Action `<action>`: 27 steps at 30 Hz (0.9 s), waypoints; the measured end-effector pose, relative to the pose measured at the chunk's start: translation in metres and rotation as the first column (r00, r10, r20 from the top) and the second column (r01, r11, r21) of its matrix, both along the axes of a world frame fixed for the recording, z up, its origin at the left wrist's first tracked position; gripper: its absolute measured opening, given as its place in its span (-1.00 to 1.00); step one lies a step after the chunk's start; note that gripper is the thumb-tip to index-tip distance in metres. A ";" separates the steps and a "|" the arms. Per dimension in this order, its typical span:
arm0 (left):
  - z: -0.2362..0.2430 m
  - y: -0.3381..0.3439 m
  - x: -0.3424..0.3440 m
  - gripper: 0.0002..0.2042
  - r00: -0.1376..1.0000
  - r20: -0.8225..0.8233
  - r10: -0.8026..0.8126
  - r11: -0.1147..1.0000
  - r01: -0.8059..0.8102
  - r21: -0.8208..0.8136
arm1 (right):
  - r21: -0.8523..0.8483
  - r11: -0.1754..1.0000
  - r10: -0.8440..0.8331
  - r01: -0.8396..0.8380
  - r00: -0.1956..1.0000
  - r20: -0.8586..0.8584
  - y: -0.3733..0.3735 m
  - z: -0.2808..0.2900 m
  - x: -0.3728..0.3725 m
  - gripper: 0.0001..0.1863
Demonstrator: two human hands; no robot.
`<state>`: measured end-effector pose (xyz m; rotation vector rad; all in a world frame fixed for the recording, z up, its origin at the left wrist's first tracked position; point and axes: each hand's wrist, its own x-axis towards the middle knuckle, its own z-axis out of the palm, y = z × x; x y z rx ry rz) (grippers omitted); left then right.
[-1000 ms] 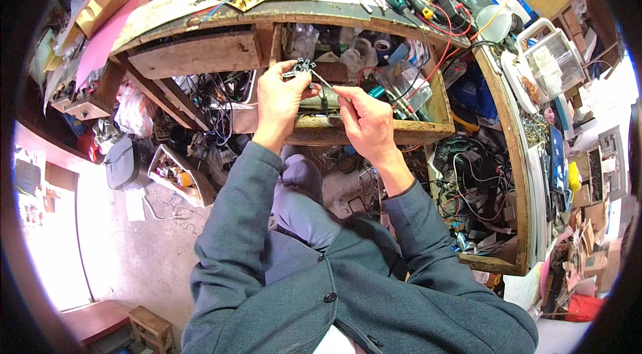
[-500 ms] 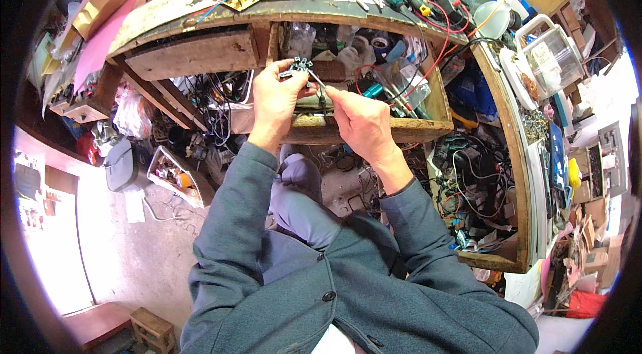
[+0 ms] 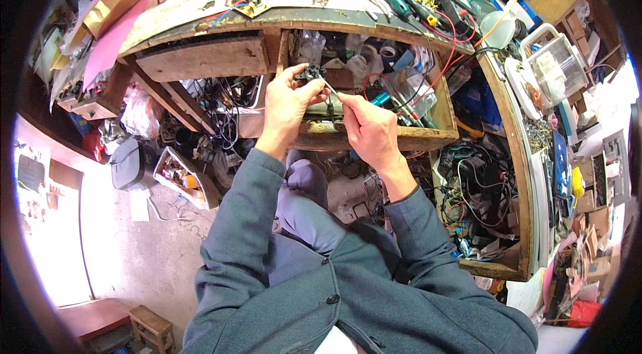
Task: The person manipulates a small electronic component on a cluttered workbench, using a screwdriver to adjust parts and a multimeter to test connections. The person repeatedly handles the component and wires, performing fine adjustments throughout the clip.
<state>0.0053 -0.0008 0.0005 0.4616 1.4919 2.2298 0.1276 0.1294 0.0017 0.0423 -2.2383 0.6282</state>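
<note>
Over one open drawer (image 3: pixel 408 136), left hand (image 3: pixel 284 106) pinched one small dark part (image 3: pixel 308 74), thumb to fingers, at drawer's left end; part's long axis unclear. Right hand (image 3: pixel 371 125), fingers curled, gripped one thin tool (image 3: pixel 330 88); long axis slanted, tip pointing to part, leftward and away from drawer's front.

Small dark part (image 3: pixel 310 73) is looking like matt plastic, though it is showing too small and half-covered to be certain. Slim tool's shaft (image 3: pixel 331 88) is reading as smooth metal. Drawer (image 3: pixel 421 137) is showing rough, worn wood. Far left, pink sheet (image 3: pixel 115 53) is appearing as matt paper. Right, clear box (image 3: pixel 552 77) is shining, glossy plastic. Near, jacket (image 3: pixel 281 317) is presenting matt cloth.
</note>
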 end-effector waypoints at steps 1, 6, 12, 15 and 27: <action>0.000 -0.001 0.000 -0.54 1.000 0.006 -0.010 1.000 0.010 0.007 | 0.000 1.000 0.000 0.000 1.000 -0.003 0.000 0.000 0.000 -0.75; -0.001 -0.004 -0.001 -0.55 0.996 0.051 -0.078 0.992 0.072 0.107 | -0.020 1.000 -0.006 0.007 0.999 0.036 -0.003 0.005 0.004 -0.77; 0.000 -0.004 0.000 -0.55 0.994 0.053 -0.095 0.988 0.088 0.129 | -0.112 0.994 0.008 -0.002 0.999 0.049 -0.004 0.004 0.006 -0.76; -0.002 -0.006 -0.003 -0.56 0.990 0.048 -0.131 0.977 0.121 0.174 | -0.227 0.974 0.029 -0.010 0.996 0.081 -0.004 0.005 0.008 -0.75; 0.001 -0.007 -0.005 -0.56 0.979 0.074 -0.190 0.976 0.180 0.125 | -0.233 0.971 0.060 -0.056 0.998 0.008 -0.005 0.000 0.007 -0.73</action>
